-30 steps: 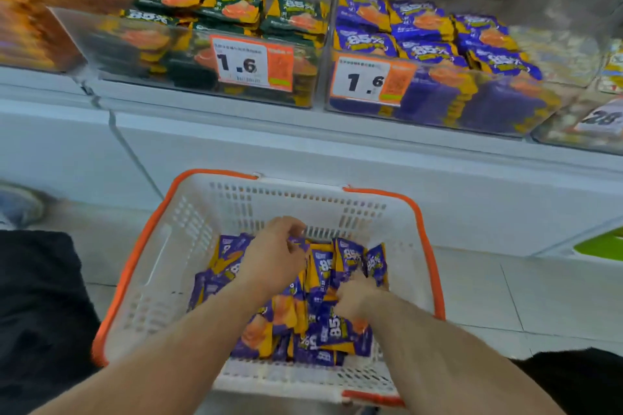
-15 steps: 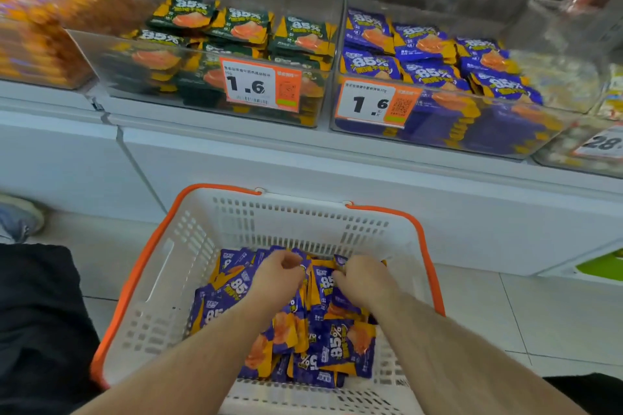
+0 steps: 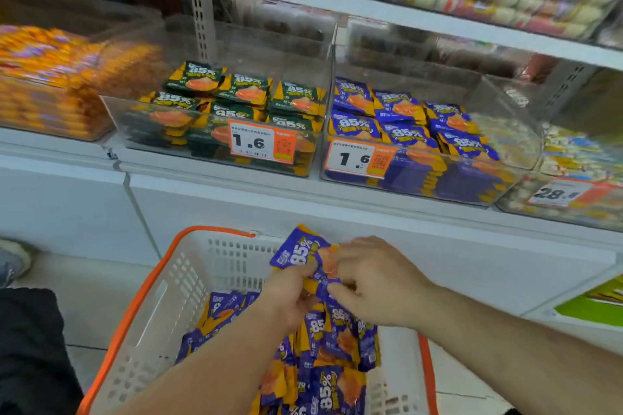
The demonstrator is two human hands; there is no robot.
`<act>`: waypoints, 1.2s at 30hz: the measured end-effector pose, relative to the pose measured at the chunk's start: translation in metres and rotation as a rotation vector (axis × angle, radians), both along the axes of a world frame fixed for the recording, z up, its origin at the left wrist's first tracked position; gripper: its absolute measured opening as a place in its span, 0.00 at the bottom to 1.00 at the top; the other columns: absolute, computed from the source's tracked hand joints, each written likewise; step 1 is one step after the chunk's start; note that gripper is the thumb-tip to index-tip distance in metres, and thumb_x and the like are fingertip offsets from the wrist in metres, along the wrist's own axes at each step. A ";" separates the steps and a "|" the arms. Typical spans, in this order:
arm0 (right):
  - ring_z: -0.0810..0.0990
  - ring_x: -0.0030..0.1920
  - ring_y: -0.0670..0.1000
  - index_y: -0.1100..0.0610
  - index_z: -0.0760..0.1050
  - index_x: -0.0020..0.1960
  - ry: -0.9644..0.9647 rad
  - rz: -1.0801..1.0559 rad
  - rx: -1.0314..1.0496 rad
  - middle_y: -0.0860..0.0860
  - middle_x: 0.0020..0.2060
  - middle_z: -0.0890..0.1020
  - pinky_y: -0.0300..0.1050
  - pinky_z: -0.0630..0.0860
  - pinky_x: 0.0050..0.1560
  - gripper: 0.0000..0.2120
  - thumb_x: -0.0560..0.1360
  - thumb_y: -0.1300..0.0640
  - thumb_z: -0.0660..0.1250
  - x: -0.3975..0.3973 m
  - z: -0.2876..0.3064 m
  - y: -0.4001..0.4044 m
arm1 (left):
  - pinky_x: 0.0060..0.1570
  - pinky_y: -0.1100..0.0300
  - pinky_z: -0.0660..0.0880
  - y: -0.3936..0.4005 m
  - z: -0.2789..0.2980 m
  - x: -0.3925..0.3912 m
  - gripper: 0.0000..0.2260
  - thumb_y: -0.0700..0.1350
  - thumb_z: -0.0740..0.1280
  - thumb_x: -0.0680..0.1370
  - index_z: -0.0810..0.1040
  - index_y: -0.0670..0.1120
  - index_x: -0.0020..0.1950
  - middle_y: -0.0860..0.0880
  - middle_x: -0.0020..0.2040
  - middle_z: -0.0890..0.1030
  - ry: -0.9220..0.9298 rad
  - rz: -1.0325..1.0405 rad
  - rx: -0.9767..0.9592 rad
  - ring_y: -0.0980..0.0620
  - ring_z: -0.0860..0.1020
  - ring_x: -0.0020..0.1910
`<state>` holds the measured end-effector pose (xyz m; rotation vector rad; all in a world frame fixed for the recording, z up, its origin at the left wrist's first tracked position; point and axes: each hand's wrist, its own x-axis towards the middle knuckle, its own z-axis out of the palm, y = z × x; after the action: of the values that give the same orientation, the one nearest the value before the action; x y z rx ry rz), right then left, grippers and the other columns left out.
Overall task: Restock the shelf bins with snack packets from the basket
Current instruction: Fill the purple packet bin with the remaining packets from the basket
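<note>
A white basket with an orange rim sits on the floor, holding several purple and orange snack packets. Above it, my left hand and my right hand together grip a bunch of purple snack packets, lifted over the basket's far edge. On the shelf behind stands a clear bin of purple packets with a 1.6 price tag. Left of it is a clear bin of green packets, also tagged 1.6.
An orange-packet bin stands at the far left and a bin tagged 28 at the far right. An upper shelf overhangs the bins. A white cabinet front rises behind the basket. A shoe lies at the left.
Both hands have risen out of the basket's pile with a bunch of purple packets, now held at the basket's far edge. The camera has tilted up, showing the upper shelf.
</note>
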<state>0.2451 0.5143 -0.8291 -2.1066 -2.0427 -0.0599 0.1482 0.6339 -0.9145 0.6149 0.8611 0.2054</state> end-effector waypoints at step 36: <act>0.74 0.64 0.63 0.52 0.74 0.65 -0.033 -1.179 0.156 0.60 0.61 0.78 0.55 0.68 0.63 0.32 0.68 0.32 0.63 0.258 0.122 0.066 | 0.70 0.45 0.58 0.054 0.185 0.183 0.32 0.64 0.54 0.79 0.58 0.48 0.77 0.45 0.76 0.63 0.518 -0.446 1.820 0.42 0.60 0.74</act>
<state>0.5026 0.5802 -0.7068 -2.8346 -0.5186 -0.3985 0.3314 0.6879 -0.7294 2.6144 0.8136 0.4091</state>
